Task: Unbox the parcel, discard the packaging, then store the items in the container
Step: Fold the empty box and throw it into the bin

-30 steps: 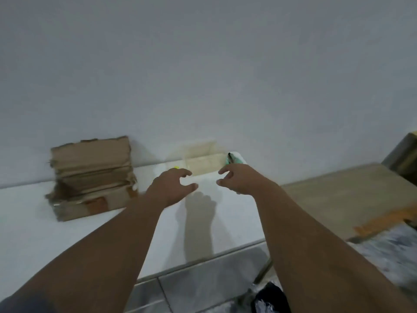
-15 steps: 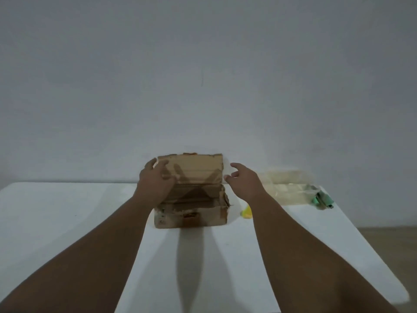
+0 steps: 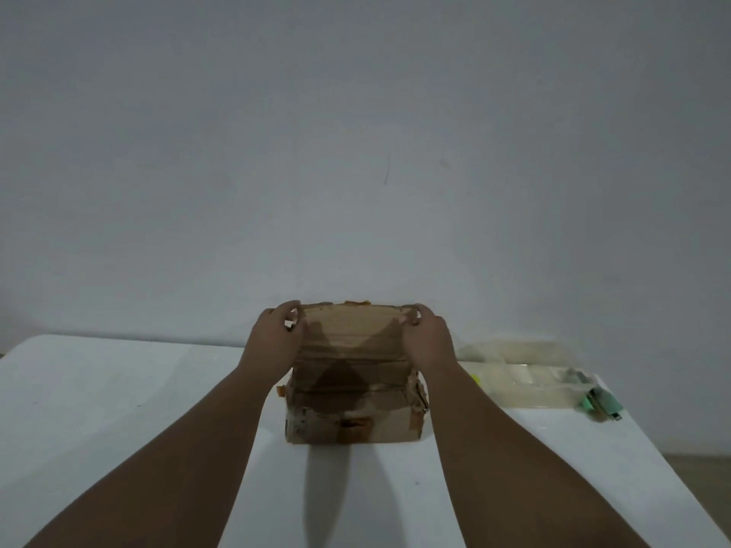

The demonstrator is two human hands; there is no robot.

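- The left hand (image 3: 273, 342) and right hand (image 3: 429, 342) each grasp an upper corner of the cardboard box (image 3: 352, 373), fingers curled over its raised flap.
- The box stands between the hands on a white table (image 3: 118, 409) against a plain grey wall (image 3: 356, 152).
- Right of the right hand lies a clear plastic container (image 3: 526, 377).
- The cardboard is worn, with torn tape.

Both arms outstretched; left hand (image 3: 272, 342), right hand (image 3: 429, 342) curled, gripping.

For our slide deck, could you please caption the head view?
Both hands, left hand and right hand, grip the cardboard parcel on the white table.
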